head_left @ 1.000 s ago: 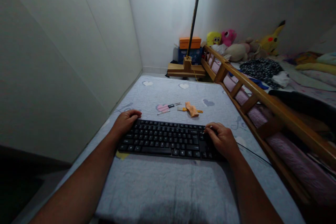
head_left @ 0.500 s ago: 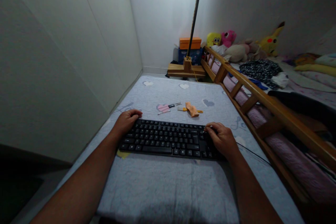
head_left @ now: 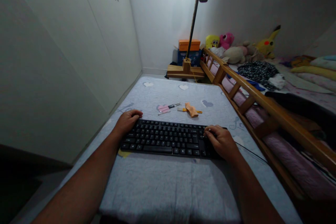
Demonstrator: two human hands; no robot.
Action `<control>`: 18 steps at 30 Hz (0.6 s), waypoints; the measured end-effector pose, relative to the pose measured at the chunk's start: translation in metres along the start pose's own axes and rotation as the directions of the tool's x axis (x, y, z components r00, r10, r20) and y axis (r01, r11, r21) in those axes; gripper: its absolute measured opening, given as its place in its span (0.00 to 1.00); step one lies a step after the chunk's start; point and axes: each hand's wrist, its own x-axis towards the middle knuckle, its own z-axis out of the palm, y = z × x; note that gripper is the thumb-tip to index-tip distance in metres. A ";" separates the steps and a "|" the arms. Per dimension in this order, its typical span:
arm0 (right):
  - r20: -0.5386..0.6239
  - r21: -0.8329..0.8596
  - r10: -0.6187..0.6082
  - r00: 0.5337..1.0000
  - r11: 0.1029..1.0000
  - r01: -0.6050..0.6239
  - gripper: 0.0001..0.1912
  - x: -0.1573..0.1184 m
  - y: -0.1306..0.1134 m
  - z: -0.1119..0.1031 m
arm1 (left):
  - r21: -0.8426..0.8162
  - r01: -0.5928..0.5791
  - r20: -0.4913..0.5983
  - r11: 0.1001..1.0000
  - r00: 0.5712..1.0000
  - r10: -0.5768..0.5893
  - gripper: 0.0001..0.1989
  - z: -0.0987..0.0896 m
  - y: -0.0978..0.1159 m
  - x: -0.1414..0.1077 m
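A black keyboard (head_left: 162, 138) lies flat on the pale blue, heart-patterned cover. My left hand (head_left: 127, 122) is closed at its upper left corner, thumb and fingers bent around the edge. Over the right-hand keys, my right hand (head_left: 219, 140) pinches a small white-tipped stick that looks like a cotton swab (head_left: 204, 135); most of it is hidden by the fingers. Behind the keyboard lie a similar thin stick (head_left: 164, 112), a dark-handled tool with a forked metal end (head_left: 174, 105), and an orange cloth (head_left: 191, 110) across a yellow-handled brush (head_left: 182, 109).
The keyboard cable (head_left: 252, 152) runs off to the right. A wooden bed rail (head_left: 246, 85) borders that side, with plush toys and clothes beyond it. White cupboard doors (head_left: 78, 49) rise on the left. At the far end is a wooden stand (head_left: 186, 71) with a pole.
My right hand has shifted slightly down, the small stick still in its fingertips. My left hand keeps its place at the keyboard's corner. The camera view has tilted a little.
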 end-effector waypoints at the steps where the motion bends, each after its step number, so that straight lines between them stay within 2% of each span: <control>1: -0.001 0.006 0.003 1.000 1.000 -0.003 0.11 -0.001 0.000 0.000 | 0.000 -0.001 0.004 1.000 1.000 0.001 0.15 0.000 0.001 0.000; 18: -0.093 0.076 0.043 0.995 0.996 -0.036 0.09 -0.002 0.006 0.008 | 0.028 -0.023 0.007 0.999 1.000 0.023 0.16 0.001 -0.005 0.002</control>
